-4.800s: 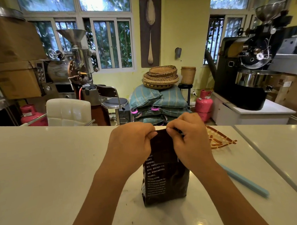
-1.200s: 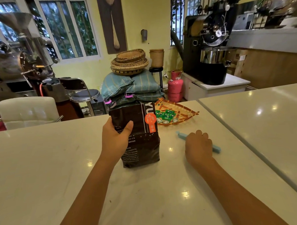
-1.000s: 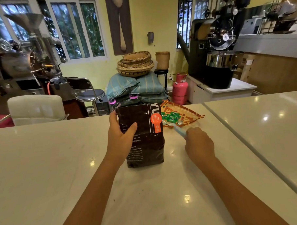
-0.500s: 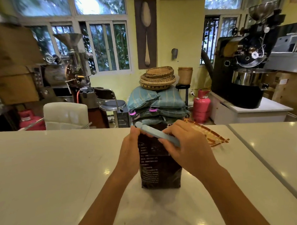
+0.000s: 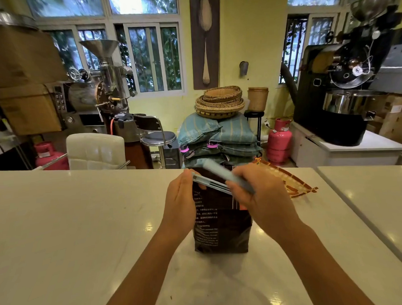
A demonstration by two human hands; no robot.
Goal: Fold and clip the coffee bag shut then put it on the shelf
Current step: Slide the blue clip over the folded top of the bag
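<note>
A dark brown coffee bag (image 5: 221,223) with white print stands upright on the white counter (image 5: 72,227), its top folded down. A light blue bag clip (image 5: 216,179) is spread open in a V across the bag's top, one bar in front and one raised behind. My left hand (image 5: 180,202) holds the clip's left end against the bag's upper left edge. My right hand (image 5: 259,193) grips the clip's right, hinged end beside the bag's upper right corner. The fold itself is hidden behind the hands and clip.
An orange woven tray (image 5: 286,181) lies on the counter just right of the bag. A second counter (image 5: 370,202) adjoins on the right. Beyond the counter stand a white chair (image 5: 95,150), stacked sacks (image 5: 217,137), a pink gas cylinder (image 5: 279,139) and roasting machines (image 5: 344,88).
My right hand picked the blue clip off the counter and brought it to the bag's top. The clip, closed half a second ago, is now spread open, with my left hand on its free end.
</note>
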